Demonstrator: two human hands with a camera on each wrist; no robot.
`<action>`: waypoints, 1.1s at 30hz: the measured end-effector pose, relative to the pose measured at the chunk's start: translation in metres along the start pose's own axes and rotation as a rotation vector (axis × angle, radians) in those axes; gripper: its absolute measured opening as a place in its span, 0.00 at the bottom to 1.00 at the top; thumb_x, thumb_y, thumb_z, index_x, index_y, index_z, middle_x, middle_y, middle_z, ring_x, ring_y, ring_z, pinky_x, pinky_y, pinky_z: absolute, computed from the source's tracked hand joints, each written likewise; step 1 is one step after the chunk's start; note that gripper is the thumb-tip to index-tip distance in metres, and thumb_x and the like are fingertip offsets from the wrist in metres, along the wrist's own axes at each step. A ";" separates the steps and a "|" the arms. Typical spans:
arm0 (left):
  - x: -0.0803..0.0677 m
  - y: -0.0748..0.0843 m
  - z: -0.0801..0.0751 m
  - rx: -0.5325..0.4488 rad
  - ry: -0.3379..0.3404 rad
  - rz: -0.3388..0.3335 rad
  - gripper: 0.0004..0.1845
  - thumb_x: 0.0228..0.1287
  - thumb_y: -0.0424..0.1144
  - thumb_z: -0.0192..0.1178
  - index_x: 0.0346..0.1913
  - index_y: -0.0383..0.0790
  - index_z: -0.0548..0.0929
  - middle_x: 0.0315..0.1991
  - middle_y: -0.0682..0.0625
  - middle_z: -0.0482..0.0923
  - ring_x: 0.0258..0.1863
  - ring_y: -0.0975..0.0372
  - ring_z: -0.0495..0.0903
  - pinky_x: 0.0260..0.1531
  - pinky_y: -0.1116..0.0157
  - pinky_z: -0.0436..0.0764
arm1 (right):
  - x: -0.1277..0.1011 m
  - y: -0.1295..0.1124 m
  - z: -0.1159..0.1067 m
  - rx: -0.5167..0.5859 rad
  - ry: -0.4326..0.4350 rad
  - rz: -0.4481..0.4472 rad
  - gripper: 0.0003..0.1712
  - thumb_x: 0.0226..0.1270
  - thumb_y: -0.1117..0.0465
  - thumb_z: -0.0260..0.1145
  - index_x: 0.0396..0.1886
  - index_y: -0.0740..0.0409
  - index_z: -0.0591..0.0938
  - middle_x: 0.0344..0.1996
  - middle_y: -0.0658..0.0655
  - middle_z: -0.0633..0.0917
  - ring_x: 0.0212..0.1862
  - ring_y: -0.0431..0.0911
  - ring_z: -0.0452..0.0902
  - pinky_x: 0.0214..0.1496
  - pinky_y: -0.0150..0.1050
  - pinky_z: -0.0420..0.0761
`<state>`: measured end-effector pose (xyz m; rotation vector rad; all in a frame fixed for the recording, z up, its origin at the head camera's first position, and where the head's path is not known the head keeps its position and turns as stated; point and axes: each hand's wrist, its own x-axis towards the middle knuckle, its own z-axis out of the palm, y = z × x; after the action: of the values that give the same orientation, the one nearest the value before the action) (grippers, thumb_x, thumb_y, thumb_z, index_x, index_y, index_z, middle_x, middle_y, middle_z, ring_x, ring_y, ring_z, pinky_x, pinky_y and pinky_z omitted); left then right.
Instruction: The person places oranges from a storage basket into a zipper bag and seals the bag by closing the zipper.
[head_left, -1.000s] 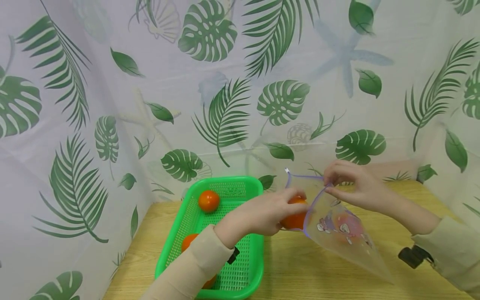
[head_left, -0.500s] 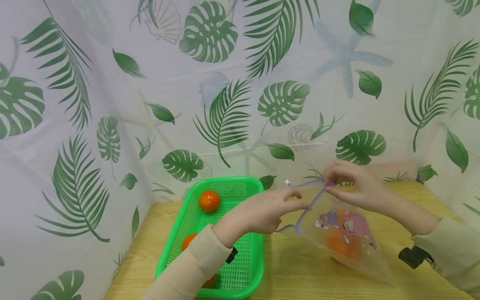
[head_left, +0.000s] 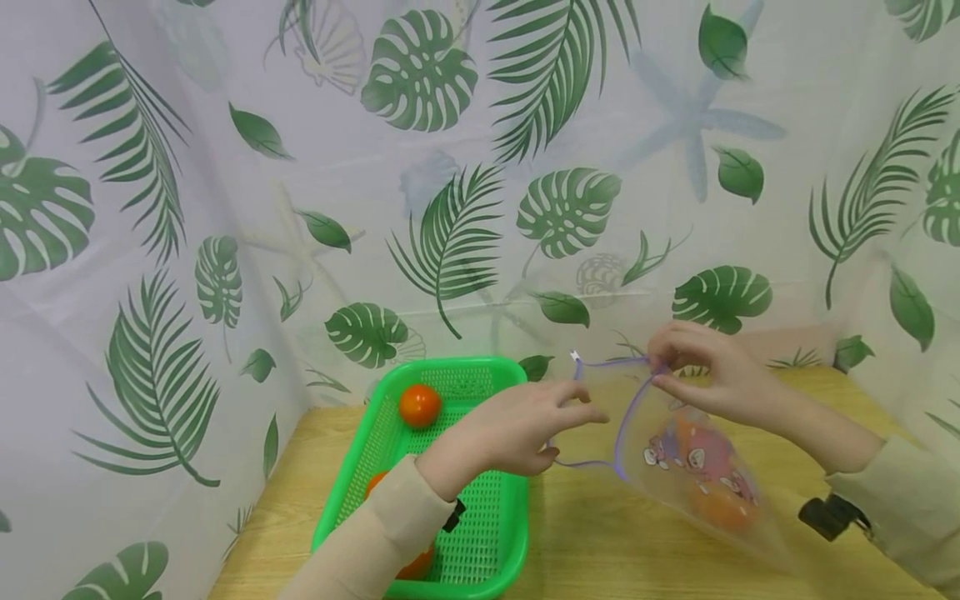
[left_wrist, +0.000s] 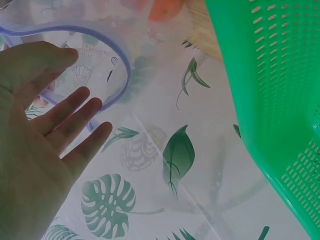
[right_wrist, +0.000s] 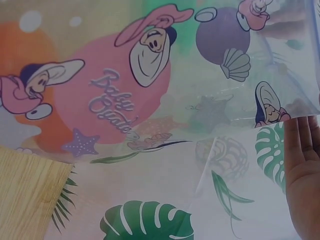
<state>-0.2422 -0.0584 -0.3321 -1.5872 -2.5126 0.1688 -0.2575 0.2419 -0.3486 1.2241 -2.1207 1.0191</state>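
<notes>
A clear zip bag [head_left: 675, 492] with a purple rim and cartoon prints hangs over the table, its mouth toward the left. My right hand [head_left: 697, 367] pinches the upper edge of that mouth. Inside the bag, orange-red round fruit [head_left: 723, 504] shows blurred through the film, low down. My left hand [head_left: 528, 425] is at the mouth, fingers apart and holding nothing; the left wrist view shows its spread fingers beside the purple rim [left_wrist: 125, 60]. The right wrist view shows the printed side of the bag [right_wrist: 205, 95] and part of my right hand [right_wrist: 305, 175].
A green perforated basket [head_left: 517, 533] stands left of the bag. One shiny orange-red fruit [head_left: 419, 406] lies at its back; others [head_left: 417, 568] are partly hidden by my left sleeve [head_left: 375, 533]. Wooden tabletop [head_left: 600, 542] lies below, and a leaf-printed cloth [head_left: 465, 100] surrounds it.
The fruit in my left hand has been let go and is inside the bag, lower and to the right. The left hand has drawn back slightly to the left; the right hand stays put.
</notes>
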 end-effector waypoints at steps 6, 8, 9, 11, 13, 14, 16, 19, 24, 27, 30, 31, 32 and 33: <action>-0.004 -0.002 0.001 0.011 0.008 -0.002 0.35 0.60 0.33 0.71 0.71 0.54 0.77 0.64 0.51 0.79 0.52 0.61 0.82 0.48 0.67 0.83 | 0.000 0.000 0.000 0.002 -0.003 0.000 0.24 0.49 0.85 0.75 0.40 0.59 0.83 0.41 0.49 0.82 0.45 0.28 0.80 0.47 0.20 0.83; -0.006 -0.002 0.002 0.022 0.006 -0.002 0.35 0.59 0.34 0.72 0.71 0.54 0.77 0.64 0.51 0.79 0.53 0.61 0.82 0.49 0.67 0.83 | 0.000 -0.001 -0.001 0.006 -0.005 0.003 0.24 0.49 0.85 0.75 0.41 0.59 0.83 0.42 0.49 0.82 0.45 0.29 0.80 0.47 0.20 0.83; -0.007 -0.002 0.002 0.029 0.004 -0.003 0.35 0.59 0.35 0.72 0.72 0.54 0.77 0.64 0.52 0.79 0.54 0.61 0.82 0.50 0.66 0.83 | 0.000 -0.001 -0.001 0.007 -0.005 0.004 0.24 0.49 0.85 0.75 0.41 0.59 0.83 0.42 0.49 0.82 0.45 0.29 0.80 0.47 0.20 0.83; -0.008 -0.002 0.003 0.040 -0.002 -0.011 0.35 0.59 0.38 0.74 0.71 0.54 0.77 0.63 0.52 0.80 0.55 0.62 0.82 0.52 0.66 0.83 | 0.000 -0.002 -0.001 0.009 -0.005 0.005 0.24 0.49 0.85 0.75 0.41 0.59 0.83 0.42 0.48 0.81 0.45 0.29 0.80 0.47 0.20 0.83; -0.010 -0.003 0.004 0.048 -0.007 -0.020 0.36 0.58 0.41 0.75 0.71 0.55 0.78 0.63 0.53 0.79 0.56 0.62 0.81 0.54 0.66 0.82 | 0.000 -0.003 -0.001 0.009 -0.002 0.005 0.24 0.49 0.85 0.75 0.41 0.59 0.83 0.42 0.49 0.81 0.45 0.29 0.80 0.47 0.20 0.83; -0.011 -0.004 0.004 0.046 -0.009 -0.023 0.36 0.58 0.42 0.76 0.71 0.55 0.78 0.63 0.53 0.79 0.57 0.62 0.81 0.55 0.66 0.82 | 0.000 -0.003 -0.001 0.008 -0.001 0.004 0.25 0.49 0.85 0.75 0.41 0.58 0.83 0.41 0.49 0.81 0.45 0.29 0.79 0.47 0.20 0.83; -0.013 -0.005 0.005 0.040 -0.010 -0.028 0.36 0.57 0.43 0.76 0.71 0.54 0.78 0.63 0.53 0.79 0.57 0.63 0.81 0.56 0.66 0.82 | 0.000 -0.003 -0.001 0.006 0.000 0.005 0.25 0.49 0.85 0.75 0.41 0.58 0.83 0.41 0.49 0.82 0.45 0.29 0.79 0.47 0.20 0.83; -0.017 -0.007 0.006 0.032 -0.007 -0.026 0.36 0.57 0.42 0.76 0.71 0.54 0.78 0.64 0.54 0.78 0.57 0.62 0.81 0.57 0.66 0.81 | 0.000 -0.002 -0.001 0.008 0.001 0.005 0.24 0.49 0.85 0.75 0.41 0.59 0.83 0.42 0.49 0.82 0.45 0.29 0.79 0.47 0.20 0.82; -0.022 -0.011 0.009 0.033 -0.008 -0.036 0.35 0.59 0.42 0.75 0.71 0.54 0.78 0.65 0.53 0.77 0.58 0.61 0.81 0.59 0.65 0.81 | 0.000 -0.002 0.000 0.017 0.002 0.003 0.24 0.49 0.86 0.74 0.41 0.59 0.83 0.42 0.50 0.82 0.45 0.29 0.79 0.48 0.20 0.82; -0.025 -0.012 0.010 0.032 -0.019 -0.053 0.35 0.60 0.43 0.75 0.72 0.54 0.78 0.66 0.53 0.77 0.59 0.61 0.81 0.61 0.64 0.81 | 0.000 -0.001 0.001 0.021 0.004 0.002 0.25 0.49 0.86 0.74 0.41 0.59 0.83 0.42 0.50 0.82 0.45 0.29 0.79 0.48 0.20 0.82; -0.028 -0.013 0.011 0.026 -0.034 -0.076 0.35 0.60 0.43 0.75 0.72 0.54 0.78 0.69 0.53 0.77 0.63 0.60 0.80 0.64 0.62 0.81 | 0.000 0.000 0.001 0.017 0.004 0.000 0.26 0.49 0.86 0.75 0.42 0.57 0.83 0.42 0.50 0.82 0.46 0.29 0.79 0.48 0.20 0.82; -0.029 -0.014 0.011 0.023 -0.039 -0.083 0.35 0.60 0.42 0.75 0.73 0.54 0.78 0.69 0.52 0.76 0.65 0.59 0.80 0.65 0.62 0.80 | 0.000 0.000 0.002 0.016 0.003 -0.001 0.26 0.49 0.86 0.75 0.42 0.56 0.83 0.42 0.50 0.82 0.46 0.29 0.79 0.48 0.20 0.82; -0.029 -0.014 0.011 0.026 -0.046 -0.091 0.35 0.61 0.42 0.74 0.73 0.55 0.78 0.70 0.53 0.76 0.66 0.59 0.79 0.66 0.62 0.80 | 0.000 0.000 0.002 0.014 0.002 -0.002 0.26 0.49 0.85 0.75 0.42 0.56 0.83 0.42 0.50 0.82 0.46 0.29 0.79 0.48 0.20 0.82; -0.030 -0.015 0.011 0.030 -0.051 -0.097 0.35 0.61 0.42 0.74 0.73 0.55 0.78 0.71 0.52 0.76 0.68 0.59 0.78 0.67 0.61 0.80 | 0.000 0.001 0.002 0.011 0.002 -0.003 0.26 0.49 0.85 0.75 0.42 0.55 0.83 0.42 0.50 0.82 0.46 0.29 0.79 0.48 0.20 0.82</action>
<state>-0.2447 -0.0921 -0.3430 -1.4647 -2.6057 0.2363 -0.2582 0.2402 -0.3499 1.2311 -2.1140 1.0307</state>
